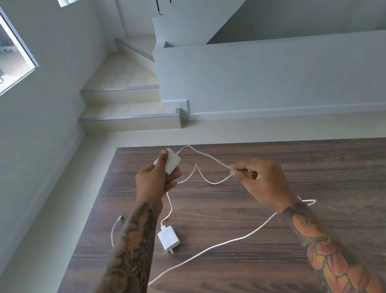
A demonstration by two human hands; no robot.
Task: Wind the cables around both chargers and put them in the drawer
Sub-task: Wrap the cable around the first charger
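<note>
Two white chargers: one lies on the wooden table [305, 242] — second charger [168, 238], prongs showing — the other, first charger [172, 161], gripped in the left hand [153, 182] above it. The right hand [260, 181] pinches its thin white cable [210, 160].

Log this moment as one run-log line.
left hand: holds first charger | right hand: pinches its cable | second charger: lying on table, unwound | drawer: not in view

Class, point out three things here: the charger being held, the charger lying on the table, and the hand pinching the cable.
Held charger [172, 161], head view, its white side face.
Table charger [168, 238], head view, middle of its body.
Right hand [260, 183], head view, back of the hand.
</note>
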